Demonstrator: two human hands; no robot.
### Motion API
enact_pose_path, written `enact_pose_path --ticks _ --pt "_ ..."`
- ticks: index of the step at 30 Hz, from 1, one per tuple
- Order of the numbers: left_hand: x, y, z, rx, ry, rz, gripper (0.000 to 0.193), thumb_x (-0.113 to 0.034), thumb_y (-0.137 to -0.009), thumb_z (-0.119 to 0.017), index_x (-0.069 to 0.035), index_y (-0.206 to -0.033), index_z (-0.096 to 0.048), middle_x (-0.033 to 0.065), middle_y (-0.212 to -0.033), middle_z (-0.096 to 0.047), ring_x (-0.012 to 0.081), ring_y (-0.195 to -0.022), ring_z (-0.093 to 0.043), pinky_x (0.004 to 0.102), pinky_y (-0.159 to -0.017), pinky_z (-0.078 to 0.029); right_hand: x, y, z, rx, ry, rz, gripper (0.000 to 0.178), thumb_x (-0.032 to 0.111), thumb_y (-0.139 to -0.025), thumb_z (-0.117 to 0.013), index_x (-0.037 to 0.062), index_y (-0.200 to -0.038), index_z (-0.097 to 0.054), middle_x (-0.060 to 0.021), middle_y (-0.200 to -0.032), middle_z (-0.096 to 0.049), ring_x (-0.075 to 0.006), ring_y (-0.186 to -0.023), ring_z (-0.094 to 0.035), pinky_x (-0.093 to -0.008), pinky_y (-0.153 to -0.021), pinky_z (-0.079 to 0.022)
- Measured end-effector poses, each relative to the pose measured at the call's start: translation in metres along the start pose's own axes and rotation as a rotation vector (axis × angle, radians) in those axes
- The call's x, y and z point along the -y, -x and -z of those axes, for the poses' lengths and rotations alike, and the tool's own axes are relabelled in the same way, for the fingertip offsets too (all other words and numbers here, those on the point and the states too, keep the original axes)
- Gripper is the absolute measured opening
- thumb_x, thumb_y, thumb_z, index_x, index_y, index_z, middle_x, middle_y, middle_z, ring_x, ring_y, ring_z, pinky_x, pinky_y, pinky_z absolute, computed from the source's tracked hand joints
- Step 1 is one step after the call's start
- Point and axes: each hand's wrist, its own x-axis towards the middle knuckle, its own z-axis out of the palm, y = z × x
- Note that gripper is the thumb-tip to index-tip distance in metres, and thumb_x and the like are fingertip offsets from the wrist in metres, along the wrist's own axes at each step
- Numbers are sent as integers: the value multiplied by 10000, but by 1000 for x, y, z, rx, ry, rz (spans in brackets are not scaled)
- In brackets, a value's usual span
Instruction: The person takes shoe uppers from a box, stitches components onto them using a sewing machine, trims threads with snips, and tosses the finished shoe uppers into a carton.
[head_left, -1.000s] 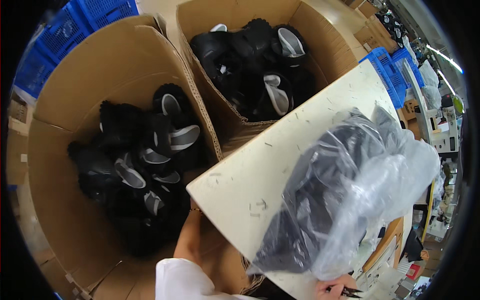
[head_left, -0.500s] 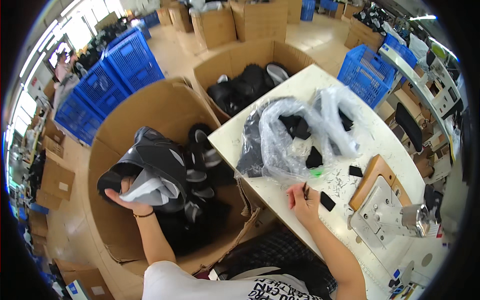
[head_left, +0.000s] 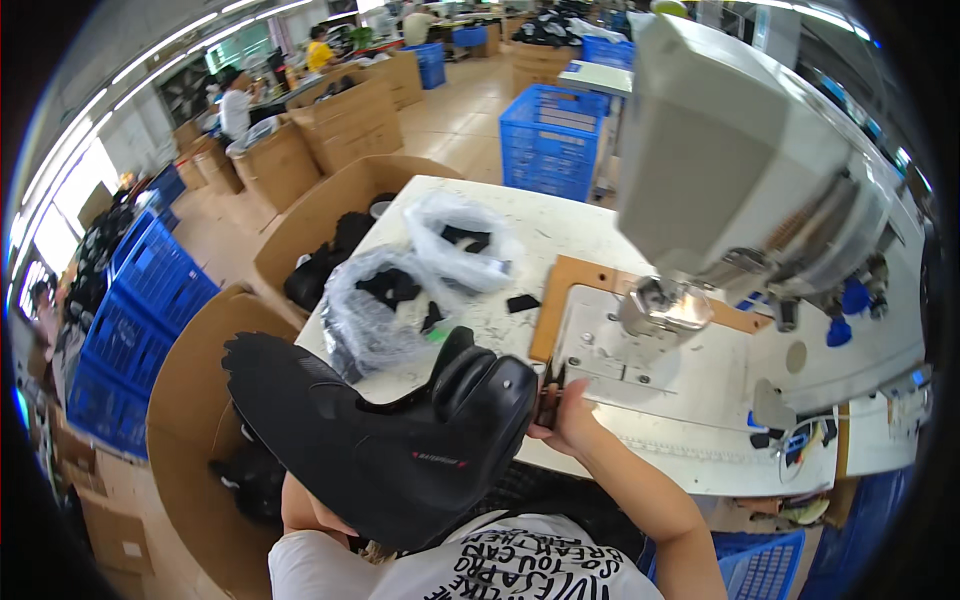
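A black boot upper [head_left: 400, 440] with a scalloped top edge and small red marks is held up in front of me, lying on its side. My left hand [head_left: 332, 518] supports it from beneath; its fingers are hidden behind the boot. At the boot's right end, my right hand [head_left: 570, 418] is closed round a small dark pair of thread snips [head_left: 549, 392], their points upward beside the boot. Just beyond stands a sewing machine [head_left: 665, 305] with its plate set in a wooden-edged white table [head_left: 480, 345].
Clear plastic bags [head_left: 385, 335] with black pieces lie on the table, near a small black patch [head_left: 522, 303]. Left of it stand a large cardboard box [head_left: 185, 440] with black footwear and blue crates [head_left: 150, 320]. The machine head [head_left: 720, 150] overhangs the right side.
My left hand has brought a boot upper out of the cardboard box to the table's front. My right hand has moved to the boot's end with the snips. The view has turned right.
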Motion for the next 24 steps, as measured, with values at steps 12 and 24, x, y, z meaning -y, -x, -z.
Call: enact_pose_path --ticks 12,24 --pt "24 -69 -28 465 -700 91 240 -237 -678 -555 -96 -868 -593 -7 -665 -453 115 -594 -436 283 -544 -340 69 57 -8 -416 1044 308 346 75 -609 -710 110 -934 -597 37 -721 -404 -41 -613 -387 -174 -511 -313" --pt "7 -15 -103 713 -1290 -17 436 -107 -588 -500 -27 -1010 -572 -16 -587 -291 105 -523 -360 218 -480 -324 73 10 -14 -602 998 327 235 190 -797 -567 -13 -678 -563 -34 -522 -505 -86 -465 -478 -236 -431 -378"
